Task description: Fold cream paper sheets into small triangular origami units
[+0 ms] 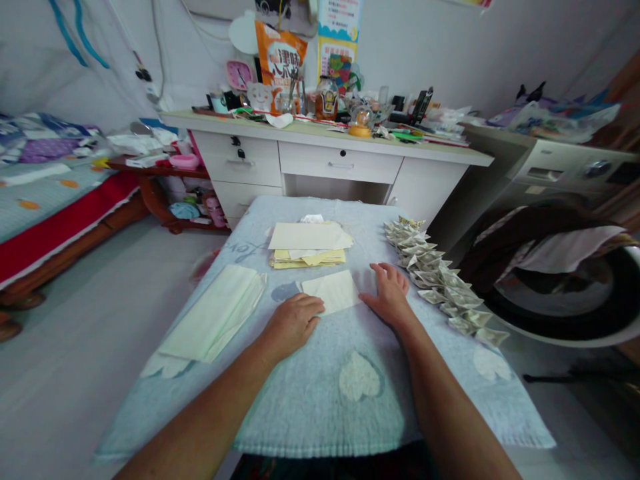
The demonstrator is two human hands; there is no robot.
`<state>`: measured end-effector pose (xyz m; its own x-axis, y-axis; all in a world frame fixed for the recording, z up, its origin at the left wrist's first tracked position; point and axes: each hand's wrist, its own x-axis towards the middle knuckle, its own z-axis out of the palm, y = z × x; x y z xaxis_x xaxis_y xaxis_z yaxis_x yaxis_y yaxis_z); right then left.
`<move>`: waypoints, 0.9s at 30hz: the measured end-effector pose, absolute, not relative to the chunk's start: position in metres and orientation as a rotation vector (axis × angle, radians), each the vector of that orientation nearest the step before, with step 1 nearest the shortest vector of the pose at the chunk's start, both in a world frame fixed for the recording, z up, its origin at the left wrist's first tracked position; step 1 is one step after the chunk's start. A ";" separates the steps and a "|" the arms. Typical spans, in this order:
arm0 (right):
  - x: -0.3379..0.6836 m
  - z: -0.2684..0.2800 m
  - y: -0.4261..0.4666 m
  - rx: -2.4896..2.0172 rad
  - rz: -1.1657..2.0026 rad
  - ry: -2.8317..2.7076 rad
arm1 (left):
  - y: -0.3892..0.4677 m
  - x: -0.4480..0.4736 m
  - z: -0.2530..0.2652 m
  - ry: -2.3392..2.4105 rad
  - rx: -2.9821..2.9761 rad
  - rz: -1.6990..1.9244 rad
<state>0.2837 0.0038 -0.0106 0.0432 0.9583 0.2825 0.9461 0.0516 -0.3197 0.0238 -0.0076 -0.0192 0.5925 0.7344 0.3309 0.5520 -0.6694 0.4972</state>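
A small cream sheet of paper (332, 291) lies on the cloth-covered table between my hands. My left hand (296, 321) is at its lower left corner, the fingers curled together with the thumb close to them, gripping the paper's edge. On the other side, my right hand (389, 292) rests with thumb and fingers apart; its thumb touches or nearly touches the sheet's right edge. Behind the sheet is a stack of cream and yellow papers (309, 248). To the left lies a pile of longer pale paper strips (215, 313). Folded pointed paper pieces (440, 277) form a long row at the right.
The table wears a light blue cloth (310, 413) with heart patterns. Beyond it stands a white desk (340, 163) crowded with jars, a clock and an orange bag (273, 57). A washing machine (565, 267) with clothes in its open door is on the right, a bed (55, 193) on the left.
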 end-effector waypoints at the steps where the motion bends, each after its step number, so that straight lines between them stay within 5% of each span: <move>1: 0.281 -0.008 0.002 -1.830 0.064 -1.947 | -0.008 0.024 -0.020 1.051 2.510 0.745; 10: 0.251 0.001 -0.010 -1.381 0.301 -2.267 | -0.015 0.028 -0.004 1.163 2.769 0.622; 27: 0.232 0.001 -0.021 -1.097 0.326 -2.316 | -0.004 0.021 -0.002 1.259 2.033 1.196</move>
